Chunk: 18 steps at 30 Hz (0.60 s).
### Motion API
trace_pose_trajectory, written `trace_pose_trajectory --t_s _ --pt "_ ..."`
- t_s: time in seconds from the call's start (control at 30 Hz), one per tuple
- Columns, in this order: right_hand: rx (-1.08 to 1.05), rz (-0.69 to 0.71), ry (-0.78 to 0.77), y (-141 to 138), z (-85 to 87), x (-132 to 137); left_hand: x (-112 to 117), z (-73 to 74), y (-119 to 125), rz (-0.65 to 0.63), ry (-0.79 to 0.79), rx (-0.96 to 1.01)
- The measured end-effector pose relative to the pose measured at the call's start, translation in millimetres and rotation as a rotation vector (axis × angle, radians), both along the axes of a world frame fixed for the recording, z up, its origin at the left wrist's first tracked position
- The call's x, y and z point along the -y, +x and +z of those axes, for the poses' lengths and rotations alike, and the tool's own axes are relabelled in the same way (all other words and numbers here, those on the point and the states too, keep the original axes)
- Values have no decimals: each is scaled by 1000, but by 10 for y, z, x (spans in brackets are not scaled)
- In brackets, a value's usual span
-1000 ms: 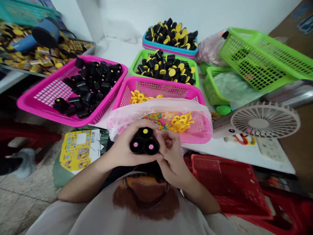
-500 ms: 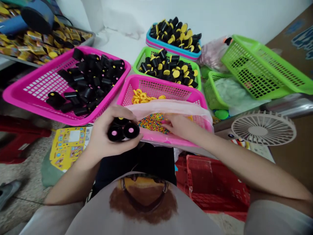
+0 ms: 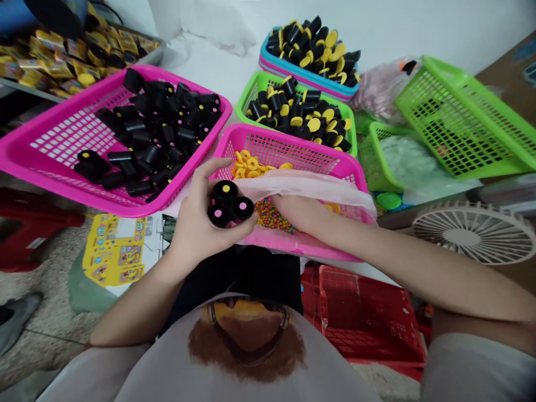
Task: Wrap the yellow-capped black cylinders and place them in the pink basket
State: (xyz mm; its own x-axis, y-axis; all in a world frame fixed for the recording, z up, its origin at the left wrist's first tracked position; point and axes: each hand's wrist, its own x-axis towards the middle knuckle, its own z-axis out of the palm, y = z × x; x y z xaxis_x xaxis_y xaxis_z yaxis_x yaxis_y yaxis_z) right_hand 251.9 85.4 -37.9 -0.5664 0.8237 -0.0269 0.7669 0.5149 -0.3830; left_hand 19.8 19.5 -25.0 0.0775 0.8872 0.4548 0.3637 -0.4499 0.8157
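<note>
Three black plastic cylinders [image 3: 229, 207] are gripped together in my left hand [image 3: 199, 220], their ends facing up; two show pink centres and one a yellow centre. My right hand [image 3: 293, 212] reaches into small multicoloured beads [image 3: 270, 216], its fingers hidden by the hand itself and the beads. The beads lie in a white plastic bag [image 3: 310, 183] inside the middle pink basket [image 3: 355, 167]. Behind the bag, in the same basket, are yellow rings [image 3: 251, 163]. My left hand is just over this basket's left front corner.
A larger pink basket [image 3: 54, 187] of black cylinders stands to the left. Behind are a green basket [image 3: 355, 131] and a blue one [image 3: 268, 53] with yellow-capped black cylinders. At right are a fan [image 3: 467, 234] and tilted green basket [image 3: 460, 111]; a red crate [image 3: 372, 312] sits below.
My left hand has moved right and up with the cylinders, tilting their ends upward. My right hand has pushed deeper into the beads. The whole view has shifted slightly.
</note>
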Motion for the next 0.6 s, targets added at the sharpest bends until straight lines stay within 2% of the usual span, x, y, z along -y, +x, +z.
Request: trace_pose_trajectory --t_s 0.17,0.27,0.4,0.5,0.6 --pt "-177 71 -135 -230 -129 -22 -20 -22 -7 -1 10 24" --pt "-267 178 -160 -411 -204 -30 -50 -43 -17 -4 22 14" --pt "-452 225 -164 -502 -290 -56 -77 -58 -34 -21 13 8" --pt "-496 214 -198 -425 -256 -23 -66 -28 -33 -19 12 6" --pt "-433 137 -357 -289 -99 74 -30 42 -17 -6 -14 4"
